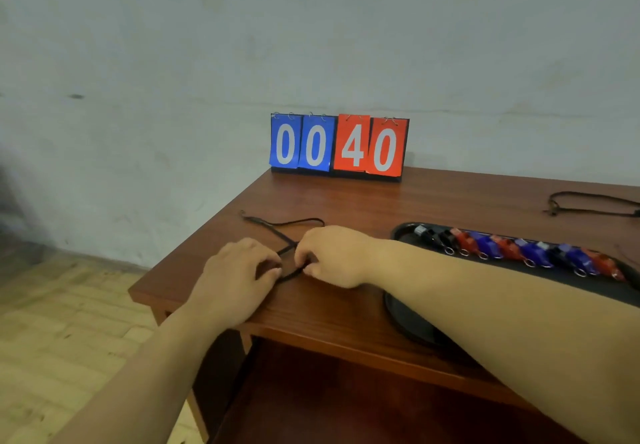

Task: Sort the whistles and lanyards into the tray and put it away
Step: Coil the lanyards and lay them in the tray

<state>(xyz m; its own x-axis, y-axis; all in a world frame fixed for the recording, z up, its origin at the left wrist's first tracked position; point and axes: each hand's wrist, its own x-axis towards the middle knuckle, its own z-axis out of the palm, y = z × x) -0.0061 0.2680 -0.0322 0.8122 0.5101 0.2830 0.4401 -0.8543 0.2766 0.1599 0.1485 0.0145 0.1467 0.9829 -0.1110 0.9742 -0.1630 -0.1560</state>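
Surface: brown wood, with an open space under its top.

Tray: black, oval, on the right part of the surface. The right forearm crosses over its near half.

Whistles: red, blue and black, each with a metal ring. They lie in one row inside the tray along its far side, touching or nearly touching one another.

Black lanyard: thin cord on the surface, left of the tray and apart from it. One loop lies flat beyond the hands, and the near part is gathered between them.

Left hand: left of the tray, knuckles up, fingers curled, fingertips pinching the black lanyard.

Right hand: between the left hand and the tray, fingers curled under, pinching the same cord just beside the left fingertips.

Second lanyard: dark cord lying flat on the surface beyond the tray, toward the right edge of the view.

Scoreboard: flip cards, blue 00 and red 40, upright beyond the tray to its left, at the back of the surface against the pale wall.

Floor: light-coloured, left of the tray, below the surface.
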